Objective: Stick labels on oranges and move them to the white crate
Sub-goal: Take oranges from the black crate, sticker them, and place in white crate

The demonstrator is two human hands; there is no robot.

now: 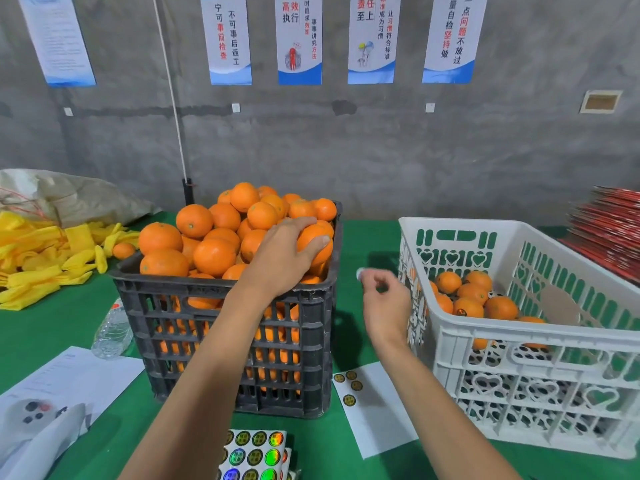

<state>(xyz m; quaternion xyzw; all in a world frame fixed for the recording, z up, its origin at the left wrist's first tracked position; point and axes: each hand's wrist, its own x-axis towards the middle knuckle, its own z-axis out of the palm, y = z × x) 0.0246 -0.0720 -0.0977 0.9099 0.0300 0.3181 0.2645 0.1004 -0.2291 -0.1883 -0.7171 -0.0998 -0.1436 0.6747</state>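
Observation:
A black crate [225, 341] heaped with oranges stands on the green table. My left hand [284, 251] reaches over its right side and grips one orange [311, 240] at the top of the heap. My right hand [381, 299] hovers between the two crates with a small round label [361, 273] stuck on a raised fingertip. The white crate [519, 375] stands to the right and holds several oranges [474, 299] at its bottom. A label sheet [370, 407] with a few stickers lies in front, and shiny sticker sheets [256, 452] lie at the near edge.
Yellow foam nets [41, 258] and a loose orange [123, 250] lie at the left. A plastic bottle [112, 330] and papers [62, 379] rest left of the black crate. Red cartons [609, 230] are stacked at the far right. A grey wall stands behind.

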